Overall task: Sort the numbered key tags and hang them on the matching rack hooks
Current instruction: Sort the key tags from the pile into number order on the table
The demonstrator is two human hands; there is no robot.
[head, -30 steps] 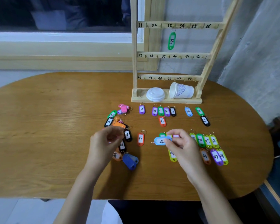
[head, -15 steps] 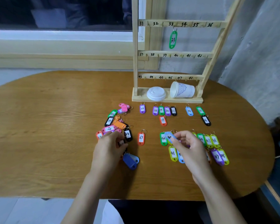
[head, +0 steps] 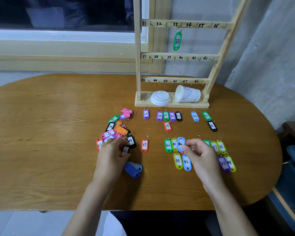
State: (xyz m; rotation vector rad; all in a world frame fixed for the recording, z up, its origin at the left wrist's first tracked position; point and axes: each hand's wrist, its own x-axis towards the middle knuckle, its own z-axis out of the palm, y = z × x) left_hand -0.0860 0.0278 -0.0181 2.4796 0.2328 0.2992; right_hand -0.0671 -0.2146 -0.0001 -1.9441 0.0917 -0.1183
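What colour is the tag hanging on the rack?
Green; the hanging tag shows best in the head view.

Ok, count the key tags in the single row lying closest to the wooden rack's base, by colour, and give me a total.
Purple key tags: 3
Green key tags: 2
Black key tag: 1
Light blue key tag: 1
Total: 7
Not counted: the red-orange tag 29 and the black tag 36, one row nearer.
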